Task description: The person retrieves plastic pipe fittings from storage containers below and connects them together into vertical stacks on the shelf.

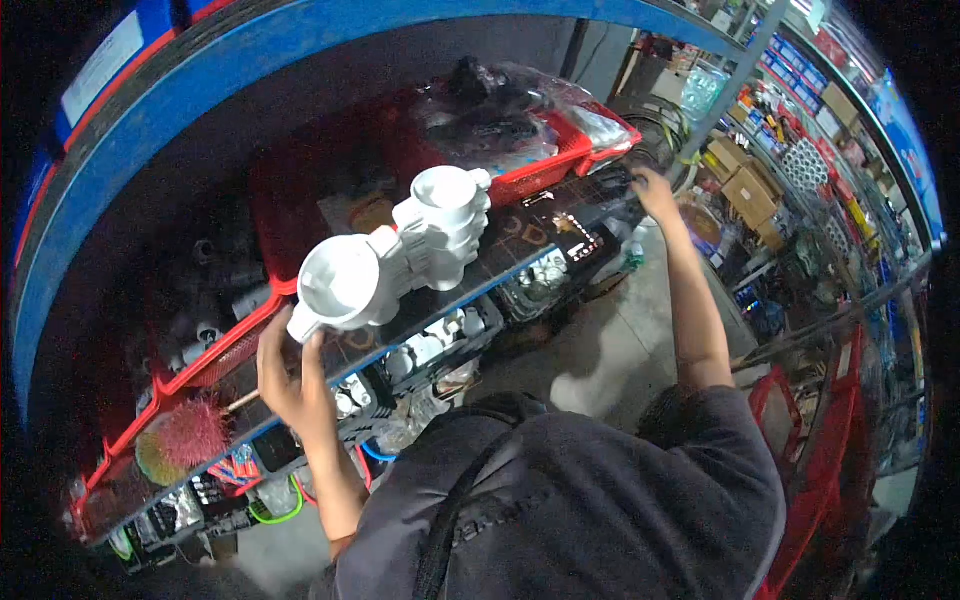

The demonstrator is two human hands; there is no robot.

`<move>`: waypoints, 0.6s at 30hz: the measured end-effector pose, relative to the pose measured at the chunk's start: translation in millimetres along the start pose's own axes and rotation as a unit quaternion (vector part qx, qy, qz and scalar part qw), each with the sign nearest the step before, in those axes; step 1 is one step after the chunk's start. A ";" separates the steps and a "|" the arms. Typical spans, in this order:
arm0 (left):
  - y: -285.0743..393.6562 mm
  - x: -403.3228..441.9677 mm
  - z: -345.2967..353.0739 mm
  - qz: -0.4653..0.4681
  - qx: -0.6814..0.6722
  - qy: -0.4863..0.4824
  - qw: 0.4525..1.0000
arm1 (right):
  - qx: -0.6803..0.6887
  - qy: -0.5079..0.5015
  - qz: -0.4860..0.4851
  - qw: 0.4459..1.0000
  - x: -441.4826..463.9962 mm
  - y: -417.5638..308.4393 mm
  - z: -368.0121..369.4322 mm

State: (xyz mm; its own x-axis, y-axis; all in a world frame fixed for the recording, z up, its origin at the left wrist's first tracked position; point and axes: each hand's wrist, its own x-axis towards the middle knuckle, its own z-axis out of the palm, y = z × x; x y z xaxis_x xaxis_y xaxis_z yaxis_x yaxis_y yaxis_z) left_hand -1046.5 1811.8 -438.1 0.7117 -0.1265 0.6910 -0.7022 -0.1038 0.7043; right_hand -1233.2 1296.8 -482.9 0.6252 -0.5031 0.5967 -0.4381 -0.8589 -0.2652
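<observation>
Two stacks of white plastic pipe fittings stand on the dark shelf ledge: a nearer stack (345, 283) and a farther stack (447, 215), their round mouths facing up and short side outlets sticking out. My left hand (295, 388) is beside the nearer stack. Its thumb and fingers are apart, with the tips at the side outlet; I cannot tell how firmly they touch. My right hand (655, 195) reaches to the far end of the ledge, beside dark items (605, 188). Its fingers are bent and partly lost in shadow, so any hold is unclear.
A red basket (545, 175) with plastic-wrapped goods stands behind the stacks. Bins of white fittings (435, 340) hang below the ledge. A pink duster (190, 432) lies at the left. A blue shelf beam (180, 110) arches overhead. Boxes (750, 195) fill shelving at right.
</observation>
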 end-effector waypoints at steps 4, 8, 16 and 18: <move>-4.4 1.7 -0.9 -0.006 -0.004 0.000 1.000 | 0.148 0.088 0.031 0.985 -1.6 -96.5 -38.7; -5.8 9.5 1.6 -0.012 0.013 -0.007 1.000 | 0.167 0.138 -0.217 0.952 -20.3 -240.9 -87.4; -18.6 21.8 9.9 -0.008 0.017 -0.047 0.999 | 0.196 -0.021 -0.361 0.911 -20.6 -336.5 -49.1; -30.2 21.8 10.5 -0.026 0.007 -0.050 0.998 | 0.189 -0.055 -0.361 0.912 -20.7 -345.5 -42.8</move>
State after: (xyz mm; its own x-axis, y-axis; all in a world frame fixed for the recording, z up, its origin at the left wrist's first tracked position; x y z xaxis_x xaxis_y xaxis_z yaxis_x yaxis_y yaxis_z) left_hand -1010.0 1801.8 -446.1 0.7428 -0.2175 0.6332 -0.6647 -0.1260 0.7364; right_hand -1122.4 1608.1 -371.2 0.7319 0.2185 0.6454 0.3541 -0.9312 -0.0863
